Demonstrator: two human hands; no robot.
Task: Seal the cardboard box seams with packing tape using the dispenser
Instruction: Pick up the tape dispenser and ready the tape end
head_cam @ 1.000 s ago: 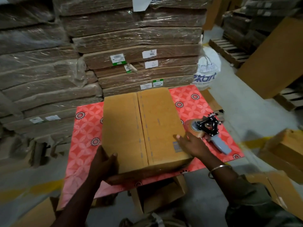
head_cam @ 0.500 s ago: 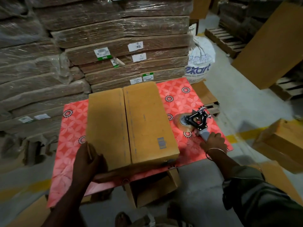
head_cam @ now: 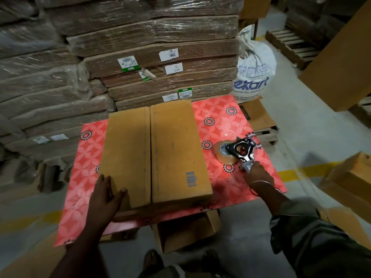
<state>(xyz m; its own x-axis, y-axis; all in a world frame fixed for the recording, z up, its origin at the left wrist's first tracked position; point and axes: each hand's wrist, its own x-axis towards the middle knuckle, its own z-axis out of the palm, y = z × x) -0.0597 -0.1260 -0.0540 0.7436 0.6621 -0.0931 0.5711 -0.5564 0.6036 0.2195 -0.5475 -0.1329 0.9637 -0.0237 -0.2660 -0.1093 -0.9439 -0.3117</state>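
We note the right hand (head_cam: 259,174) has left the box (head_cam: 158,155) on the red table (head_cam: 224,121) and now grips the dispenser (head_cam: 239,152) handle, the left hand (head_cam: 106,195) pressing flat-fingered; seam untaped, taping can begin.

- Table (head_cam: 220,121) w/ red floral cover, black round motifs; near edge faces the person.
- Box (head_cam: 156,153) lies on it, left of centre, flaps closed, centre seam running front to back, barcode near its front right corner.
- Dispenser (head_cam: 239,152) w/ clear tape roll lies on the cover, right of box & apart from it, handle toward the near edge.
- Floor (head_cam: 301,121): grey concrete w/ yellow line; table stands on it.
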